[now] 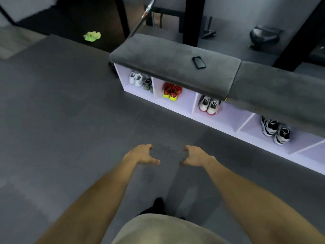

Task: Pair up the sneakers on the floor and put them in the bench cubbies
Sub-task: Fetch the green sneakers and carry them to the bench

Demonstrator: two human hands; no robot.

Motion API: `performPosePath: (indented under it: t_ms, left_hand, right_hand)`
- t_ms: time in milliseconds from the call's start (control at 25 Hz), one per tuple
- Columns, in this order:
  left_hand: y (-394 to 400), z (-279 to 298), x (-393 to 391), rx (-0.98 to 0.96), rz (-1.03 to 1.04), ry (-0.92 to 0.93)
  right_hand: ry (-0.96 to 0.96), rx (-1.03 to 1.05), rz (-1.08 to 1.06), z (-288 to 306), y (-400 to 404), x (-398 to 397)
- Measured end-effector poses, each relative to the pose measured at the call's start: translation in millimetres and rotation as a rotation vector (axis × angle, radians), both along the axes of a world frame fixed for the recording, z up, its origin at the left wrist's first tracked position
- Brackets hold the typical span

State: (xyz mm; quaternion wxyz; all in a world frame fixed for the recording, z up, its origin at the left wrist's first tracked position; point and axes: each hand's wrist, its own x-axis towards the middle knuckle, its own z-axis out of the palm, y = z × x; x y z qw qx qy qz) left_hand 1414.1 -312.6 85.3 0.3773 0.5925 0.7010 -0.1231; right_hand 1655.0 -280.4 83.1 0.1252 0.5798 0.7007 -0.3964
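Left hand (142, 154) in lower centre, fingers loosely curled, empty; right hand (196, 156) just beside, the same. Sneakers in bench (175, 55) cubbies at centre right: white pair (137, 79), red pair (171, 90), white-red pair (209, 105), black-white pair (275, 130).

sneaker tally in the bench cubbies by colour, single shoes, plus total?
White with blue trim: 2
Grey-olive: 1 visible, maybe more tucked behind
Red with neon-yellow toes: 2
White and black with red soles: 2
Black and white: 2
Total: 9 visible sneakers

Both hands, left hand and right hand, hold nothing.
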Motion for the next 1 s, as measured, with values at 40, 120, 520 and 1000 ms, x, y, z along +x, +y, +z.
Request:
performPosePath:
  t_ms: [40,120,520,1000]
  left_hand:
    - [-8.9,-1.3,-10.1,-0.011,0.055,-0.019]
    - [-24.2,-4.4,-34.0,-0.025,0.154,-0.035]
    - [-51.8,-36.1,-224.1,-0.11,0.455,-0.081]
    - [59.6,-50.2,-469.1,-0.167,0.567,-0.111]
  right_hand:
    - [0.0,-0.017,0.033,-1.1,0.3,-10.1]
    - [-0.027,-0.045,0.099,-5.2,2.2,-35.2]
    - [-0.071,-0.121,0.364,-40.7,47.5,-254.1]
    - [-0.053,-0.18,0.347,-50.7,175.3,-511.6]
